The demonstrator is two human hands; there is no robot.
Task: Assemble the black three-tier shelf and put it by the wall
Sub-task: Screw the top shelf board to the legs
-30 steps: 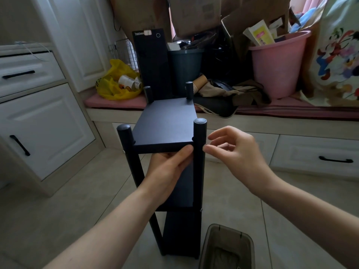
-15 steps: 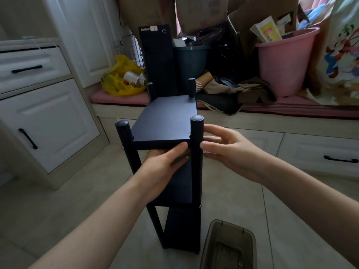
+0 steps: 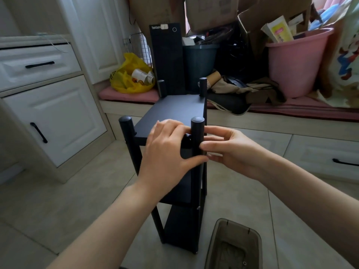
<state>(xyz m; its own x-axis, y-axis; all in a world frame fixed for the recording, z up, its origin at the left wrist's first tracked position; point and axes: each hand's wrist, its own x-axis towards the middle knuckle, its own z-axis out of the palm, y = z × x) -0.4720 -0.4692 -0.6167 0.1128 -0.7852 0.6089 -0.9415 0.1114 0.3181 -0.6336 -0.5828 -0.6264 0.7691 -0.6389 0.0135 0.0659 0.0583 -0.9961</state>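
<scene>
Black shelf (image 3: 182, 226) stands with long axis vertical, left hand (image 3: 167, 152) clamping its top board (image 3: 174, 107), right hand (image 3: 233, 150) pinching a post (image 3: 197, 129).

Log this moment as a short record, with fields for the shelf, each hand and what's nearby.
shelf: black shelf upright on the tiled floor, three boards on four posts
left: left hand grips the top board at its near edge, beside the near right post
right: right hand touches that post from its right with its fingertips; a pinch can't be confirmed
floor: brown bin at the shelf's near right
behind: pink bucket, yellow bag and black computer tower on the bench
</scene>
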